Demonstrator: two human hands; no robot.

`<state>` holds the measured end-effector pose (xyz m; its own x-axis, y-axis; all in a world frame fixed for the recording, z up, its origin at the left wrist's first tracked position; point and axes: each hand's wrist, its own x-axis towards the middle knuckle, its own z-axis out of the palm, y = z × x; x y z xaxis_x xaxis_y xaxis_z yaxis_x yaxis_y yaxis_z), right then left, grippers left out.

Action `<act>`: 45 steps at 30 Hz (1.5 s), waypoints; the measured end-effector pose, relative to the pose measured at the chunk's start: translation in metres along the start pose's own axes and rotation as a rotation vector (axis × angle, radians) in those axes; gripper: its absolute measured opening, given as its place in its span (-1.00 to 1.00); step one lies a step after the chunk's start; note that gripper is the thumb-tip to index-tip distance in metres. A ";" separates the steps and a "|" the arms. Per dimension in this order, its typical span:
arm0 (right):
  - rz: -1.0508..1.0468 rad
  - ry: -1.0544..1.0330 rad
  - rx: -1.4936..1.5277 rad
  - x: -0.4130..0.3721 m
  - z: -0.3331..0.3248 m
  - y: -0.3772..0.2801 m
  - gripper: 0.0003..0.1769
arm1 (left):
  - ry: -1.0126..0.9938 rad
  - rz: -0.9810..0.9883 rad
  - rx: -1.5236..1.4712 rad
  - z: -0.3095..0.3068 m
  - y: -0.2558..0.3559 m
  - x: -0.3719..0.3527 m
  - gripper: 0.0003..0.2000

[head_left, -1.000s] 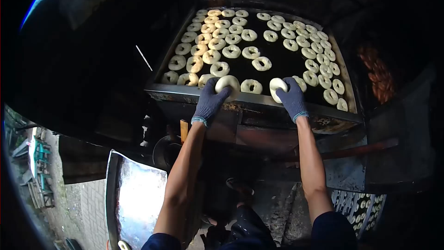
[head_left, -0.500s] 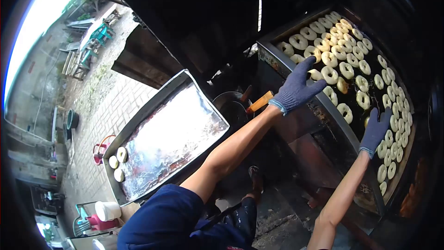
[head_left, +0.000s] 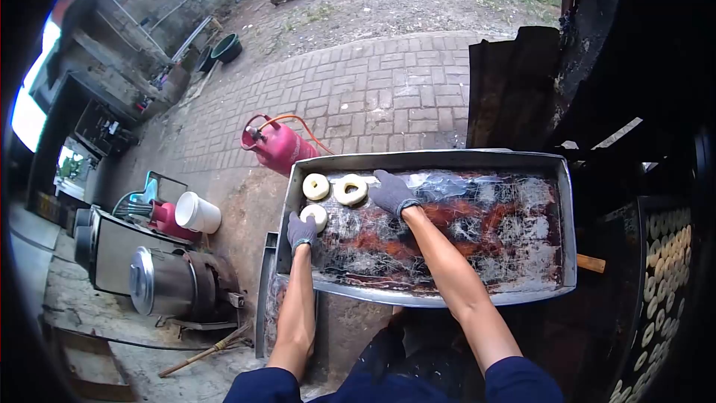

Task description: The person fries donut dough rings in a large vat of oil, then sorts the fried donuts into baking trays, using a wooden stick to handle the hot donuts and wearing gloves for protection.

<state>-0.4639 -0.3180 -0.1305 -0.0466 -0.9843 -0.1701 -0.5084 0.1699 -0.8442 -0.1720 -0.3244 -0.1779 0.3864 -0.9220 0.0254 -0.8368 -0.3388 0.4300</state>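
Both my hands wear grey-purple knit gloves and reach into a worn rectangular metal tray (head_left: 514,295). At its left end lie three pale dough rings. My left hand (head_left: 302,231) is closed at the lower ring (head_left: 316,214), fingers at its left edge and thumb over it. Another ring (head_left: 315,186) sits just above that one. My right hand (head_left: 392,193) is beside the larger, misshapen ring (head_left: 350,189), fingers apart at its right edge. Whether the fingertips touch that ring is hard to see.
At far right, a dark pan holds many dough rings (head_left: 647,332). A wooden handle (head_left: 591,263) juts out past the tray's right side. Beyond the tray stands a pink gas cylinder (head_left: 280,147) with an orange hose. Left are a large metal pot (head_left: 160,283) and a white bucket (head_left: 198,213).
My view has turned left, away from the pan of rings. Both hands have moved from above that pan to the three rings in the metal tray.
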 end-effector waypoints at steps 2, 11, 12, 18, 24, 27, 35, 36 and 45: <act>0.061 0.002 -0.137 0.041 0.036 -0.031 -0.48 | -0.144 -0.029 -0.058 -0.009 -0.004 0.003 -0.38; -0.032 0.369 0.209 -0.057 -0.017 0.011 -0.58 | -0.588 0.331 -0.716 -0.001 0.088 -0.082 -0.62; 0.017 0.462 0.261 -0.102 -0.063 0.017 -0.58 | -0.687 0.305 -0.776 -0.005 0.132 -0.113 -0.61; 0.299 1.275 0.125 -0.424 -0.257 0.135 -0.61 | -1.304 0.862 -0.717 0.028 0.355 -0.382 -0.60; 0.655 1.752 -0.143 -0.726 -0.351 0.275 -0.61 | -1.616 1.442 -0.670 0.065 0.489 -0.731 -0.59; 0.853 1.658 -0.023 -0.818 -0.375 0.319 -0.58 | -1.397 1.640 -0.576 0.089 0.518 -0.846 -0.50; 0.752 2.005 0.231 -0.891 -0.394 0.418 -0.22 | -1.707 1.485 -0.433 0.113 0.527 -0.928 -0.01; 0.762 1.965 0.134 -0.879 -0.398 0.385 -0.17 | -1.592 1.601 -0.518 0.107 0.521 -0.914 -0.02; 0.284 1.746 -0.535 -0.597 -0.301 0.140 -0.64 | -0.253 1.121 -0.723 0.065 0.403 -0.373 -0.52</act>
<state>-0.7662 0.2797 0.0056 -0.7203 0.0843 0.6885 -0.4964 0.6307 -0.5965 -0.6788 -0.1291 -0.0723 -0.5088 -0.6700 0.5406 -0.2325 0.7116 0.6630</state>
